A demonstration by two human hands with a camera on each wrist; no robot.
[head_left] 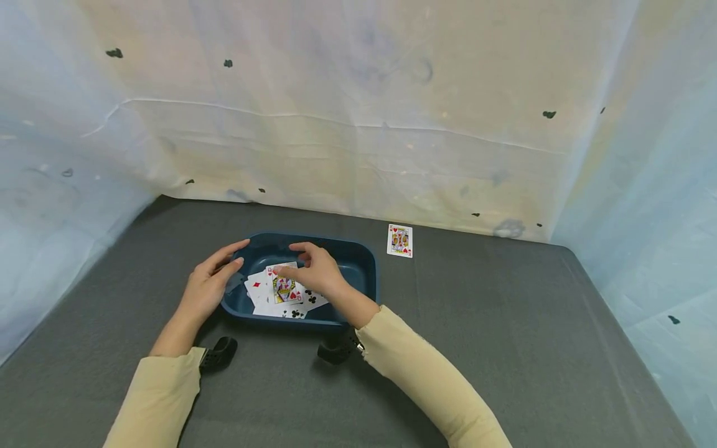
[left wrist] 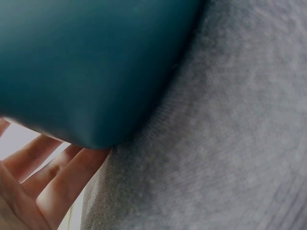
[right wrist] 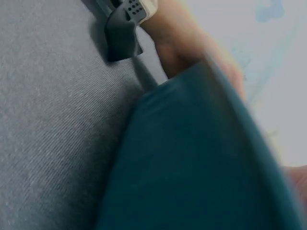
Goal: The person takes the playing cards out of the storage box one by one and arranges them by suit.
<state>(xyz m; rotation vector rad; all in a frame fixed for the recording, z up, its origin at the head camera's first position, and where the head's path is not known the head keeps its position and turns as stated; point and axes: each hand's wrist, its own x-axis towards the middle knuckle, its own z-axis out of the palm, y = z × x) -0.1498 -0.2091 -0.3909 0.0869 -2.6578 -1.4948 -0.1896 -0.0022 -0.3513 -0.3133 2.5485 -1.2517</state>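
Note:
A dark blue plastic tray (head_left: 366, 274) lies on the grey cloth with several playing cards in it. A red queen card (head_left: 284, 289) is uppermost, over a diamond card (head_left: 256, 286) and club cards (head_left: 294, 312). My left hand (head_left: 208, 283) holds the tray's left end, thumb over the rim and fingers against the outer wall (left wrist: 86, 86). Above the cards is my right hand (head_left: 316, 269), its thumb over the queen's top corner and its index finger extended apart from the thumb. Whether the thumb touches the card, I cannot tell.
A king of hearts (head_left: 400, 241) lies face up beyond the tray's right end, near the back edge. Pale patterned sheets (head_left: 358, 112) hang behind and at both sides of the grey surface (head_left: 504, 323). Black wrist straps (head_left: 220, 354) sit by both sleeves.

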